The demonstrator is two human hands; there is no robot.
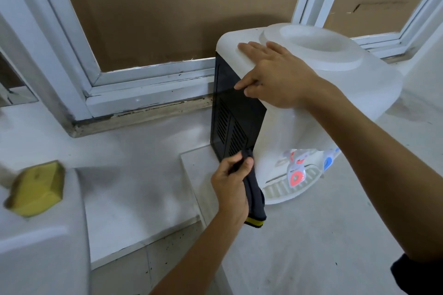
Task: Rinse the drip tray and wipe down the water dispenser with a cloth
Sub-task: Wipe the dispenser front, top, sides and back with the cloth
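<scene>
Blurred and cut off at the left edge of the frame: a yellow sponge (36,188) on a white rim. Hidden behind the right hand (275,74): part of the water dispenser (335,84) top. Hidden under the left hand (231,182): part of the dark cloth (255,201). Smeared: the red and blue taps (297,175) above the drip tray (287,189). Out of frame: both upper arms.

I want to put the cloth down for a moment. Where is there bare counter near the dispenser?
Bare counter lies between the window sill, the yellow sponge and the dispenser; more lies in front of the drip tray. It is crowded at the dispenser's black side, where the left hand holds the cloth.
</scene>
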